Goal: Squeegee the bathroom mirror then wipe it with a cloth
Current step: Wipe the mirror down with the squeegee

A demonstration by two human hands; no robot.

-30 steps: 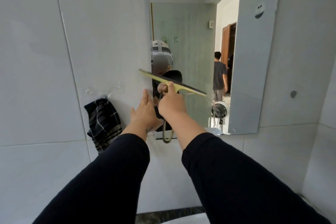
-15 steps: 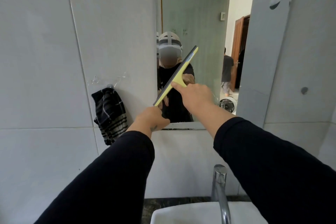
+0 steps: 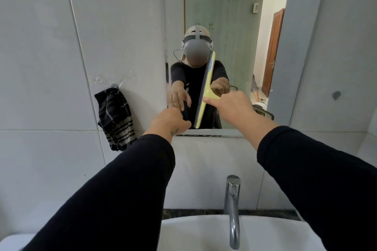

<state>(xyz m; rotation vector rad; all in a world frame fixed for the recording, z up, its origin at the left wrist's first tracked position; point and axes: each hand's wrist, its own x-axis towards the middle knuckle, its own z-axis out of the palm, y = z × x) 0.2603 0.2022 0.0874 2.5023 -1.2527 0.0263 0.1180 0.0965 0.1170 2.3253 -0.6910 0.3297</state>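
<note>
Right hand (image 3: 234, 108) is closed around the handle of the yellow squeegee (image 3: 205, 91), blade standing almost upright against the mirror (image 3: 224, 16). Left hand (image 3: 170, 119) rests fingers-out on the mirror's lower left corner, holding nothing. Striped cloth (image 3: 115, 116) hangs on the wall, left of it.

The right hand (image 3: 234, 108) covers the squeegee (image 3: 206, 89) handle, so the grip itself is hidden. The left hand (image 3: 170, 119) hides its own fingertips at the mirror (image 3: 234, 16) lower edge; contact cannot be told. The mirror's top is cut off. Below the mirror, the sink (image 3: 193, 230) basin runs out of frame.
</note>
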